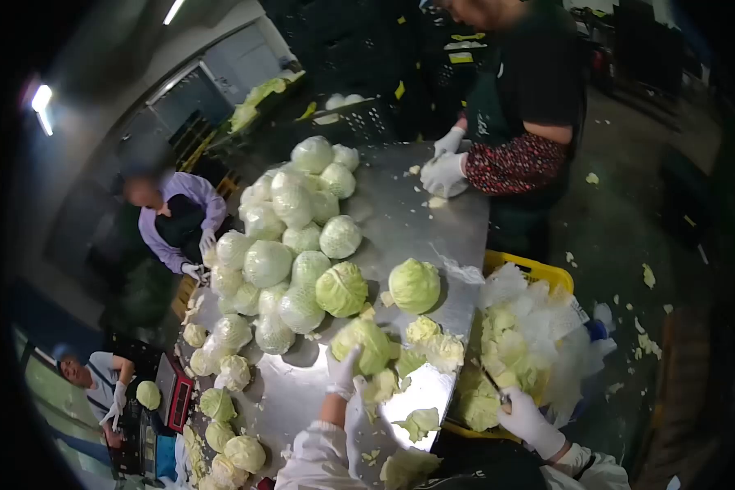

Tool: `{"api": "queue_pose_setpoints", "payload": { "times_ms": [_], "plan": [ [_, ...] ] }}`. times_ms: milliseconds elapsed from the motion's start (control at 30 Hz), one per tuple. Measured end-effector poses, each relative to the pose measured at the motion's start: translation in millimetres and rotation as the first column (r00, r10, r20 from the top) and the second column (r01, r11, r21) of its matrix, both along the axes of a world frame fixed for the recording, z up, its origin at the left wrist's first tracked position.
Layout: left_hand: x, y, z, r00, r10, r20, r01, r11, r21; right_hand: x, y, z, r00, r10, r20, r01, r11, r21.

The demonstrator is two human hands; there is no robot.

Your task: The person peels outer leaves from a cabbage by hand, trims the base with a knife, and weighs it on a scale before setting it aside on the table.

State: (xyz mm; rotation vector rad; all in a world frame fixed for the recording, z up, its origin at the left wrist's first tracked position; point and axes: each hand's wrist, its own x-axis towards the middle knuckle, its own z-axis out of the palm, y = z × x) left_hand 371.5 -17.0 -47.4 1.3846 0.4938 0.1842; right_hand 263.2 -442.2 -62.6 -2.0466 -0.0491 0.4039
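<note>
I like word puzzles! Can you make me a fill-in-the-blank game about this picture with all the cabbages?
1. The left hand touches a green ____ on the metal table.
2. The right hand holds a knife over a crate coloured ____.
3. Both hands wear gloves coloured ____.
4. The person in the purple top stands at the table's ____ side.

Missing words: cabbage; yellow; white; left

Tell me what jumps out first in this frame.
A big heap of pale green cabbages covers the steel table. Near its front edge the left hand rests on one cabbage, while the right hand holds a knife over a yellow crate of leaves.
</note>
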Motion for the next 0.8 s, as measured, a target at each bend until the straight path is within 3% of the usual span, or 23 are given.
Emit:
{"api": "queue_pose_setpoints", "payload": {
  "times_ms": [100, 133, 200, 300, 433, 500, 533, 567, 633, 800],
  "plan": [
    [-58, -11, 18, 0.995, -0.088, -0.039, 0.095, 0.961, 0.26, 2, 6, 14, 0.994, 0.078, 0.081, -0.087, 0.99, 0.114],
    [-78, -17, 32, 0.999, -0.042, -0.022, 0.046, 0.959, 0.279, 4, 6, 19, 0.992, 0.122, 0.023, -0.124, 0.977, 0.171],
    [-118, -35, 56, 0.969, -0.213, -0.124, 0.246, 0.877, 0.413, 8, 13, 5, 0.978, 0.209, 0.0, -0.205, 0.959, 0.196],
    [-170, -43, 82, 0.937, -0.223, -0.27, 0.345, 0.721, 0.601, 18, 18, 27, 0.942, 0.334, -0.018, -0.326, 0.93, 0.171],
    [-209, -72, 106, 0.871, -0.202, -0.448, 0.458, 0.665, 0.59, 16, 29, 43, 0.879, 0.473, 0.063, -0.476, 0.862, 0.176],
    [-224, -86, 92, 0.874, -0.26, -0.411, 0.486, 0.438, 0.756, 9, 37, 34, 0.859, 0.51, 0.046, -0.51, 0.847, 0.151],
    [-225, -91, 93, 0.899, -0.313, -0.305, 0.422, 0.438, 0.794, 5, 39, 35, 0.856, 0.516, 0.044, -0.516, 0.843, 0.149],
    [-229, -98, 93, 0.901, -0.309, -0.305, 0.42, 0.443, 0.792, 1, 40, 36, 0.849, 0.528, 0.029, -0.524, 0.834, 0.173],
    [-236, -115, 95, 0.937, -0.127, -0.325, 0.349, 0.342, 0.872, -6, 42, 37, 0.833, 0.553, 0.0, -0.54, 0.813, 0.217],
    [-250, -127, 68, 0.99, -0.034, -0.14, 0.142, 0.392, 0.909, -24, 47, 22, 0.808, 0.588, 0.036, -0.576, 0.776, 0.258]
  ]
}}
